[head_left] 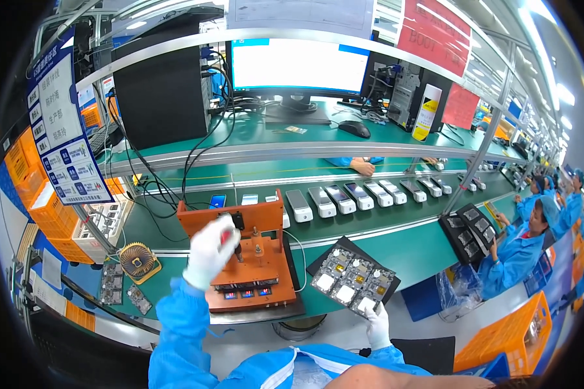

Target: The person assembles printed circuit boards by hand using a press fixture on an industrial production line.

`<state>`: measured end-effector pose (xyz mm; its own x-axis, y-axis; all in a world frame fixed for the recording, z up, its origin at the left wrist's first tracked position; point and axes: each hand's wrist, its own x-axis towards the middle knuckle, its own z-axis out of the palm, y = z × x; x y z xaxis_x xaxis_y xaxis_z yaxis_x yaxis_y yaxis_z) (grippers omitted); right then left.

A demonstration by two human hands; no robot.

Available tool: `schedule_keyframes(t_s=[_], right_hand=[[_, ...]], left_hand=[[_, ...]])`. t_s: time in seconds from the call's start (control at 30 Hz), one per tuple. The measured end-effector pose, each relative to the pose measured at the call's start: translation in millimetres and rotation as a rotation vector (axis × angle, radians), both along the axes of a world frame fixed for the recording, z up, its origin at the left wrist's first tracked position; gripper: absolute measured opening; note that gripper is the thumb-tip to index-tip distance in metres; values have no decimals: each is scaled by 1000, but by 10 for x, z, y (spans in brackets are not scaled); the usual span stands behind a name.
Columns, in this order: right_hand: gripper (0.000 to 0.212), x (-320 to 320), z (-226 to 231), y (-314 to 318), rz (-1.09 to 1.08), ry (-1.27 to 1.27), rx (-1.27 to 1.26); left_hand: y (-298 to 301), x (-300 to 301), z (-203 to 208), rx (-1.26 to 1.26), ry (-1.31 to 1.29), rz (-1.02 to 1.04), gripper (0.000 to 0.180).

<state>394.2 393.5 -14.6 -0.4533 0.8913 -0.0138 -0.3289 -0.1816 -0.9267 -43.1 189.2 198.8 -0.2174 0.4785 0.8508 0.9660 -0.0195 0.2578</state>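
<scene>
My left hand [207, 253], in a white glove, is closed round the red handle [225, 237] of a lever clamp on an orange test fixture [230, 272]. Several small lit screens [247, 294] show along the fixture's lower front, beneath an orange plate. In my gloved right hand [377, 325], a panel of circuit boards [355, 280] is gripped by its near corner. Silvery square shields and dark parts cover the panel. It is tilted above a black sheet [383, 272] at the bench's front edge, right of the fixture.
A row of white handheld terminals [322, 202] stands behind the fixture. To its left lie a small yellow fan [138, 260] and loose circuit boards [111, 283]. A metal rail [292, 153] crosses above the bench. At right, a co-worker [519, 246] holds black trays [468, 232].
</scene>
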Motion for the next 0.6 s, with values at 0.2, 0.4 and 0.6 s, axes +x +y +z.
schedule_keyframes(t_s=[0.2,0.4,0.6], right_hand=[[47,-64,207,108,-97,-128,-19],[53,-18,-30,72,-157,-19,-92],[54,64,-58,250,-107,12,8]], left_hand=[[641,-753,598,-21,-634,119,38],[643,-1079,345,-366,-484,342,53],[-219,-433,316,-428,-272,377,37]])
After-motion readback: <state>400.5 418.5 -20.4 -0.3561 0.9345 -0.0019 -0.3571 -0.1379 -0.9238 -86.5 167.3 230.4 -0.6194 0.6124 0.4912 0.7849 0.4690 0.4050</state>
